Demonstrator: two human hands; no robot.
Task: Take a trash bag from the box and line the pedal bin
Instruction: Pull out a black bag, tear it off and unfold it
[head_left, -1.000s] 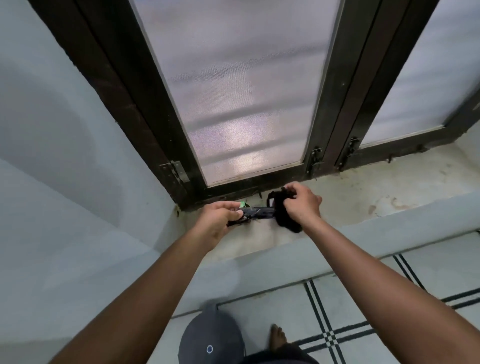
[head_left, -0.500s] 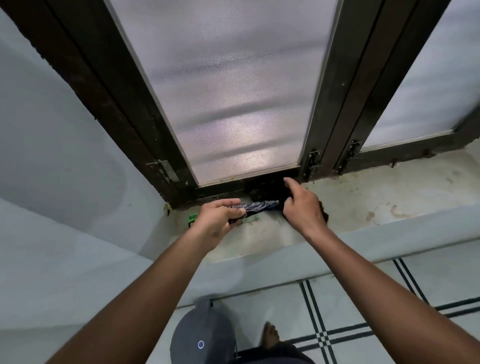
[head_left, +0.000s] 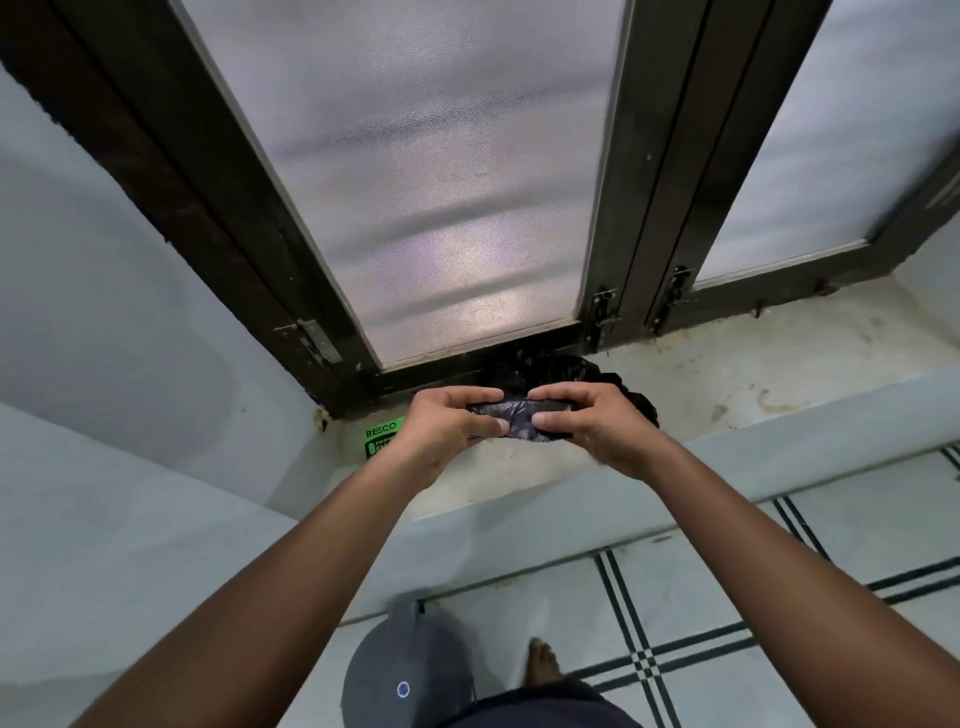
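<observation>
Two hands meet above the front part of a window sill (head_left: 779, 364). The left hand (head_left: 447, 431) and right hand (head_left: 597, 426) pinch a folded trash bag (head_left: 511, 418) between them. Behind the hands, more crumpled bags (head_left: 566, 371) lie against the window frame (head_left: 623, 208) at the sill's back edge. A box (head_left: 382, 434) lies on the sill left of the left hand. Below the sill, on the floor (head_left: 779, 597), stands a pedal bin (head_left: 405, 670), with a bare foot (head_left: 543, 665) to its right.

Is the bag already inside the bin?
No, both hands, left and right, pinch the folded bag over the sill, while the bin stands on the floor below.
</observation>
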